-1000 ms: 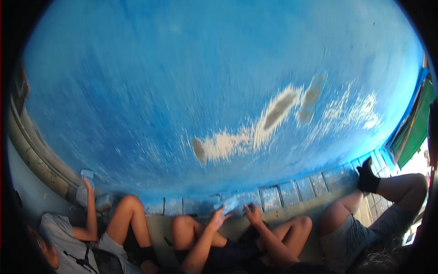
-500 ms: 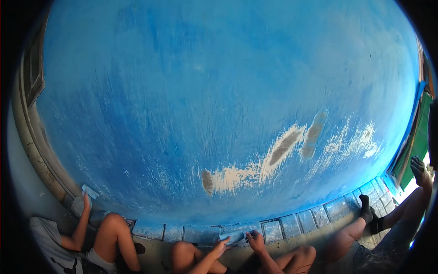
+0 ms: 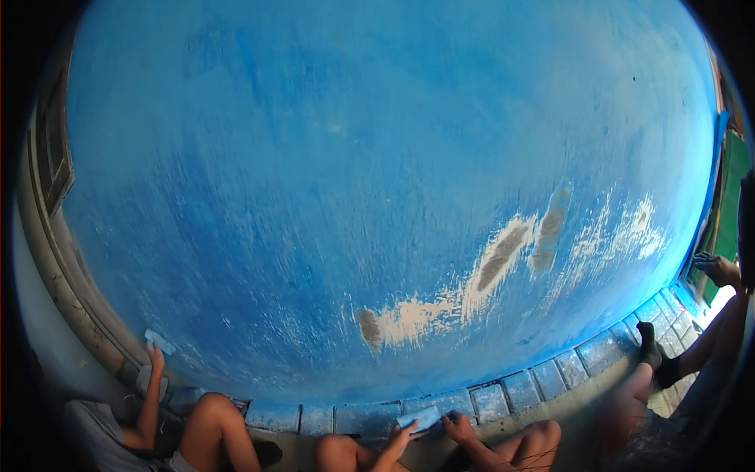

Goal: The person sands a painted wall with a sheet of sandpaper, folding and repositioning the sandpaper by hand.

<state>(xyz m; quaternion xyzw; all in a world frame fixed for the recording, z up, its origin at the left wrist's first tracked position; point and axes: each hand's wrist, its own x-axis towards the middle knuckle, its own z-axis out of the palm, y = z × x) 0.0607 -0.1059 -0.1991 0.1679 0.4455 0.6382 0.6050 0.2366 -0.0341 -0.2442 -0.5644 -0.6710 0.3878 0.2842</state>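
Light-blue sheet [image 3: 420, 418], one, low before blue wall [image 3: 338, 173].
Left hand [image 3: 402, 437]: grasping sheet. Right hand [image 3: 459, 429]: just beside sheet, fingers curled; whether grasping anything, cannot tell.

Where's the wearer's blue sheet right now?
The sheet is at the bottom centre of the head view, in the left hand, with the right hand just to its right.

Bare forearms [image 3: 389, 456] and bare, rounded knees [image 3: 336, 451] show.
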